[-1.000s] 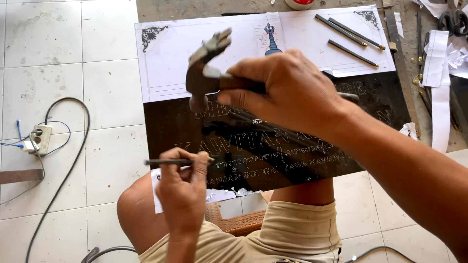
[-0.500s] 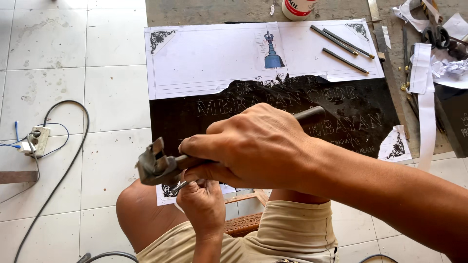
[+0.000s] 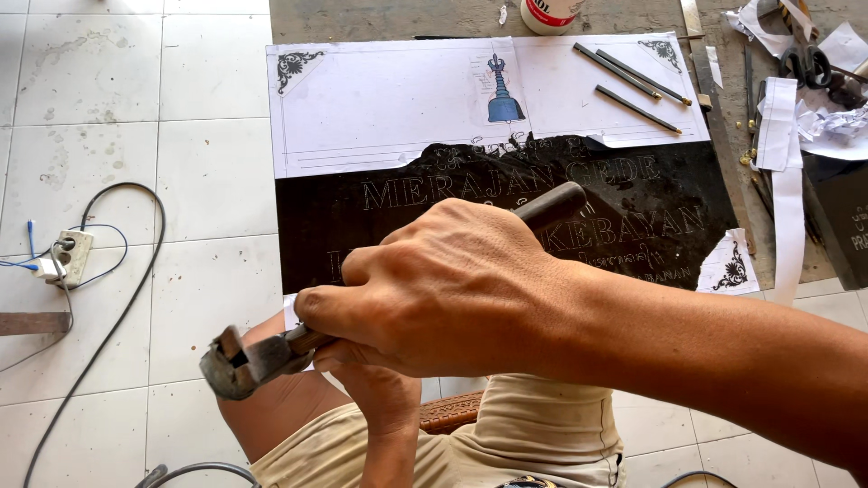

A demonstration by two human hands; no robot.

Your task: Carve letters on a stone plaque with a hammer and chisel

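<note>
Over the engraved black stone slab (image 3: 633, 208) | right hand (image 3: 443, 289), fingers wrapped around hammer (image 3: 271, 357) | left hand (image 3: 384, 398) beneath, fingers hidden, grip unclear | paper template (image 3: 389, 99) above

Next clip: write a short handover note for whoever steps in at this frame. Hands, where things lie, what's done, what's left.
Right hand: gripping a hammer, head low left.
Left hand: mostly hidden beneath the right; what it holds cannot be seen.
Black stone slab: on the floor ahead, lettering showing on its bare lower part.
Paper template: covers the upper part, torn edge; three metal rods lie on it.
Done: lower paper removed.
Left: upper part still papered.
</note>
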